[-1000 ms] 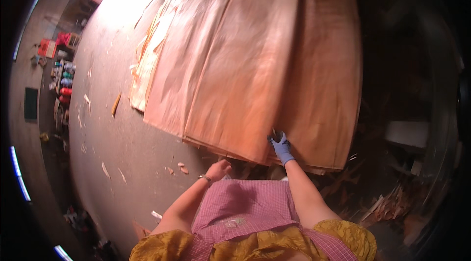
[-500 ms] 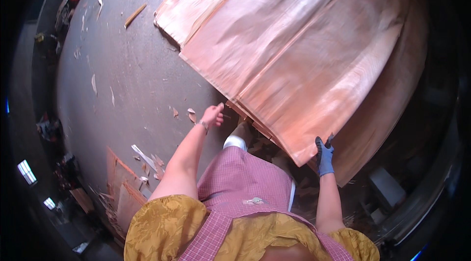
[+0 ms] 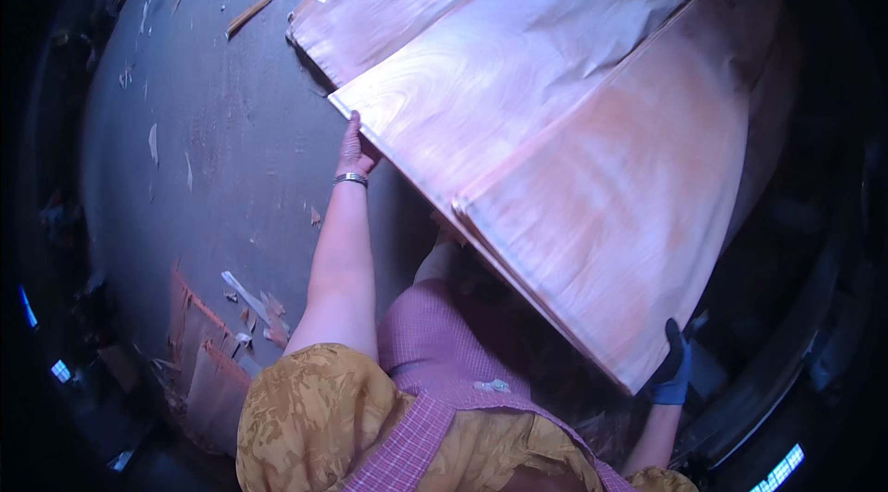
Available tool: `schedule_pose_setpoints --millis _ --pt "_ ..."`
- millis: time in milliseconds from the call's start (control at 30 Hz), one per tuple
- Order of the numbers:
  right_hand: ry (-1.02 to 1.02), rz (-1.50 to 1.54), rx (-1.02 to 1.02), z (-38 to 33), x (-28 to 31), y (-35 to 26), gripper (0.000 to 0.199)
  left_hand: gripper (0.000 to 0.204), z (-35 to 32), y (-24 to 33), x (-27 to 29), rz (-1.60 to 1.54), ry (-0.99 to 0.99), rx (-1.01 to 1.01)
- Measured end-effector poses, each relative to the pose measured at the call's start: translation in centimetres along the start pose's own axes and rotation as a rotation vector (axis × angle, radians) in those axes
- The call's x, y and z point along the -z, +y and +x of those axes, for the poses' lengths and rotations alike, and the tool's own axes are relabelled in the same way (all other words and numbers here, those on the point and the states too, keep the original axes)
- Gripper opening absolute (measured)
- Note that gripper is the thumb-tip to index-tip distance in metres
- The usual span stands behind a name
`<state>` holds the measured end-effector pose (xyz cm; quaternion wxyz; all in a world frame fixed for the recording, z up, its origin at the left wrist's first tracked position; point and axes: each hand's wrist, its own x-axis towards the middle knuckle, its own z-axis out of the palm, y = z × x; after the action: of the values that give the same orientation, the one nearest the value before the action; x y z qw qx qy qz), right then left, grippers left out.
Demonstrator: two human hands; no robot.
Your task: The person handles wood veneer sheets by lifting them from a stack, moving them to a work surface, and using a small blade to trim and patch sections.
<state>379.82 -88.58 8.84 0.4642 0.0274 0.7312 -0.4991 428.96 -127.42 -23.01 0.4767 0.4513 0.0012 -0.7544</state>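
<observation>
A large thin sheet of wood veneer [image 3: 555, 178] spreads across the upper right, pinkish tan with overlapping panels and a lengthwise seam. At its left front corner, my bare left hand [image 3: 357, 152], with a metal band at the wrist, grips the edge, thumb up and fingers partly hidden beneath. My right hand [image 3: 672, 370] wears a blue and black glove. It is closed about the sheet's right edge close to the near corner, its fingers mostly out of sight. Under the left part of this sheet lie more veneer sheets [image 3: 370, 34].
Grey floor [image 3: 231, 122] runs along the left, with a wood strip [image 3: 250, 17] and pale scraps scattered on it. Broken veneer pieces [image 3: 208, 372] lie at the lower left beside my arm. Dark, indistinct objects line the right side.
My left hand has reached forward and taken hold of the sheet's left corner. My right hand has moved right and nearer, bringing the near corner with it. The picture has turned darker and bluer.
</observation>
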Motion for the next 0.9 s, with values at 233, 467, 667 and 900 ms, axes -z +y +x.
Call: schedule_pose_setpoints --millis 233,467,667,900 --pt "-0.068 -0.129 -0.078 9.3 5.6 13.4 0.048 0.023 -2.0 1.0 -7.5 0.797 0.167 -0.37" --pt "0.084 -1.567 0.248 17.1 6.2 22.2 0.044 0.015 -20.7 -14.0 -20.8 1.243 -0.523 -0.847" --pt "-0.24 0.108 -0.027 16.6 -4.1 -2.8 0.04 0.025 -30.3 -26.0 -22.6 1.593 -0.794 -0.921" --pt "0.083 -0.209 0.549 18.9 4.1 -1.1 0.028 0.022 -35.4 -36.4 -20.0 1.793 -1.019 -0.9"
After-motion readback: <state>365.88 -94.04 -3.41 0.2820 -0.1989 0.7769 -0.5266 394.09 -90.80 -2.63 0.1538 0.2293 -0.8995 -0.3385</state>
